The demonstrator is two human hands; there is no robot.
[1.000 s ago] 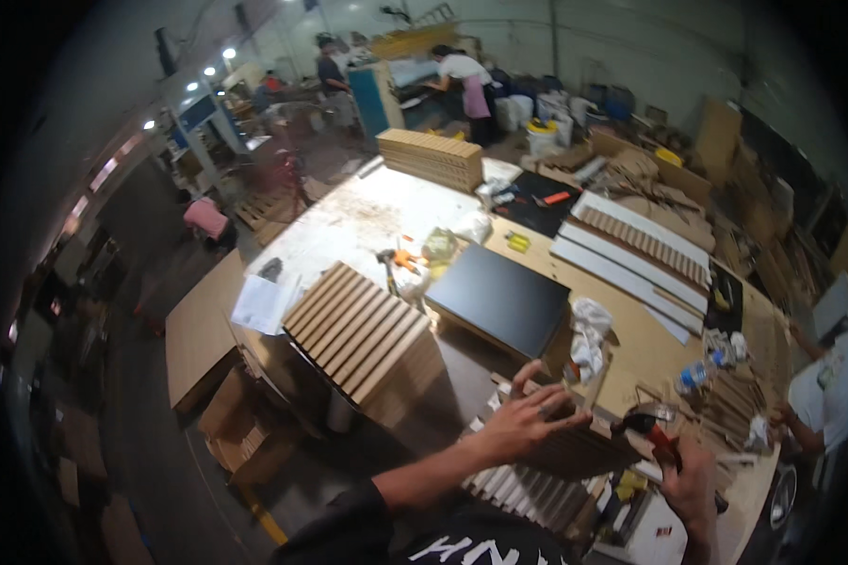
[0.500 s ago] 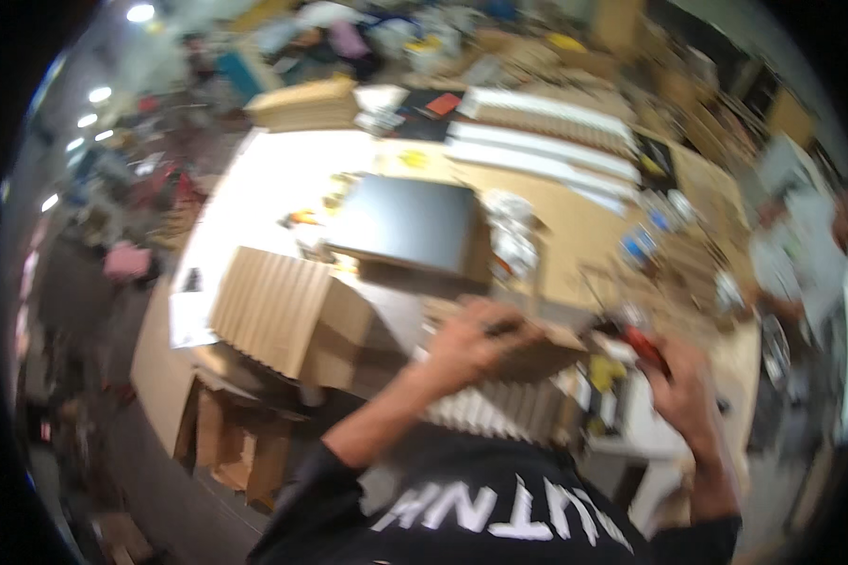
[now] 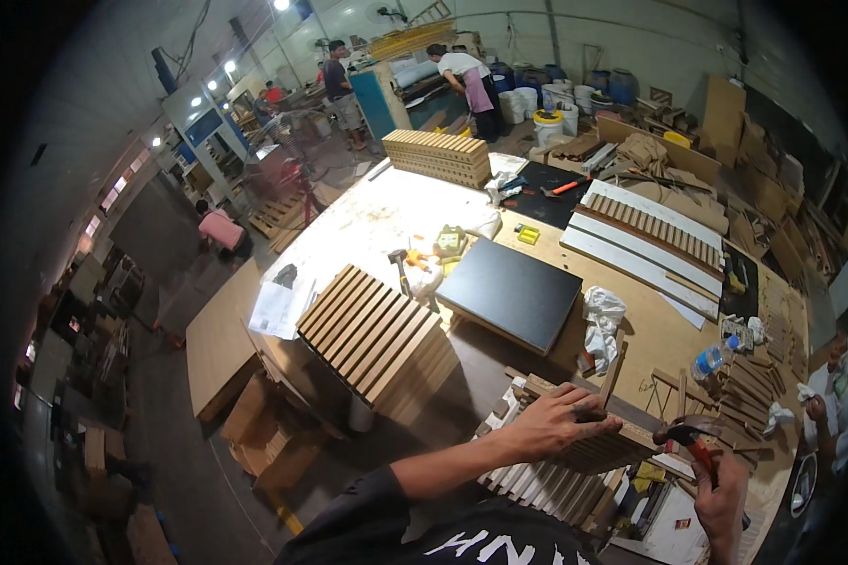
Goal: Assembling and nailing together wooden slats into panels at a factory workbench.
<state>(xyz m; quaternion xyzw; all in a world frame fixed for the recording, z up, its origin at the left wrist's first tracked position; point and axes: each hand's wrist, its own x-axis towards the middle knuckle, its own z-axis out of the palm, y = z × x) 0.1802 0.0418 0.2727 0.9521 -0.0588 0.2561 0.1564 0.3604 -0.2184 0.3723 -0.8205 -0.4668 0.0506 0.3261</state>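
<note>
Pink cloth marks a crouching person [image 3: 221, 231] off to my left, well apart from the counter [image 3: 655, 344]. Next comes a white sheet of paper [image 3: 273, 309], then a tall wooden block [image 3: 372, 330] with ribbed slats across its top. Just past it, a black-handled hammer [image 3: 403, 273] lies near something orange [image 3: 416, 260]. Further right sits a box with a smooth black top [image 3: 509, 290].

Close in front of me, my left hand [image 3: 563, 422] lies over the upper edge of a ribbed wooden panel [image 3: 636, 441], fingers bent; I can't tell whether they grip it. That panel stands tilted above another ribbed piece [image 3: 535, 492]. Beyond it is a crumpled white cloth [image 3: 602, 325]. My right hand [image 3: 721, 488] is clenched round a red-handled hammer [image 3: 699, 452], its head at the panel's right end; whether they touch, I can't tell. A clear bottle [image 3: 707, 363] lies past that, and a co-worker's hand [image 3: 813, 407] shows at far right.
</note>
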